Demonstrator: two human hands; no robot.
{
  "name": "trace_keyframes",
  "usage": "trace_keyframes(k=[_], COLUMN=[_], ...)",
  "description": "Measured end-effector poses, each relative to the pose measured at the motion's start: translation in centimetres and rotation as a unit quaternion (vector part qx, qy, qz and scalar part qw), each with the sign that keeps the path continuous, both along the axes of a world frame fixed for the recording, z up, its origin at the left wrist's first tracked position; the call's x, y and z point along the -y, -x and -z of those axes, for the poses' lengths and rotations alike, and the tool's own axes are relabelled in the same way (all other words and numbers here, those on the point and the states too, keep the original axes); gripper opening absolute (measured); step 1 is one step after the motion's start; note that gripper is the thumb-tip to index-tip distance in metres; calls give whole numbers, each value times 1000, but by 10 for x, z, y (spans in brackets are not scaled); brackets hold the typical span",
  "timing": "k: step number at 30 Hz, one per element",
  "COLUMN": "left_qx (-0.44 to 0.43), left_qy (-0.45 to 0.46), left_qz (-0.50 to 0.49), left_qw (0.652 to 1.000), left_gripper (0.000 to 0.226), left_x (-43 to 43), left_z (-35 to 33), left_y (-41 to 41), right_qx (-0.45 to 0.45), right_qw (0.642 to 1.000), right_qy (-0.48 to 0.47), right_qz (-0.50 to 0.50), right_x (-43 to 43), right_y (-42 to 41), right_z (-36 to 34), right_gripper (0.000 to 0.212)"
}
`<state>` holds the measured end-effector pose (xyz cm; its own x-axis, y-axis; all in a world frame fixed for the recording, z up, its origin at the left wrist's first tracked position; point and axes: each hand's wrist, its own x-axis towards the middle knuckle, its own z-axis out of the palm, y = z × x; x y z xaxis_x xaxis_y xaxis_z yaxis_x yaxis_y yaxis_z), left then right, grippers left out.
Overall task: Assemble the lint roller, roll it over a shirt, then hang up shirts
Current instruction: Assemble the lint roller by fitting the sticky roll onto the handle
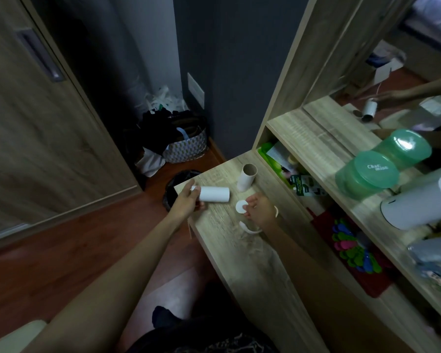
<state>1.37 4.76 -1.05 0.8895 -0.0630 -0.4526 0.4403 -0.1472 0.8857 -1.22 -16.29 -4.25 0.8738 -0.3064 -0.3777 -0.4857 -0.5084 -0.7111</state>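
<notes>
I see the left hand (187,201) gripping the white roll (214,194) over the desk's (242,263) left edge. Right hand (261,211) pinches a white cap (240,207) on the desk, near the empty tube (247,177).

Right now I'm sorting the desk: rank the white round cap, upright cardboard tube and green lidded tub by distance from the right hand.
1. White round cap, at its fingers.
2. Upright cardboard tube, behind.
3. Green lidded tub, on the right shelf.

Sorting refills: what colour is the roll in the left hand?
White: the roll in the left hand, head view.
</notes>
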Motion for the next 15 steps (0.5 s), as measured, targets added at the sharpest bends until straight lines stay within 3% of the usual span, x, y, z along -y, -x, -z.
trace_keyframes(k=[4, 7, 10, 12, 15], left_qx=[27, 39, 42, 48, 51], left_qy=[-6, 4, 19, 23, 30], left_qz=[22, 24, 33, 41, 47], left_qw=[999, 999, 998, 998, 997], left_gripper=[44, 39, 35, 33, 31], left_x=[-5, -6, -6, -5, -5], left_z=[1, 1, 1, 1, 2], left_y=[3, 5, 6, 7, 7], right_qx=[27, 78, 63, 16, -25], right_qw=[997, 994, 997, 987, 966], right_qy=[72, 76, -45, -156, -248], right_qz=[-32, -7, 21, 41, 64], right_x=[-3, -10, -18, -21, -21], right_y=[4, 5, 2, 2, 5], right_z=[-9, -16, -26, -35, -38], right_gripper=[27, 22, 31, 28, 29])
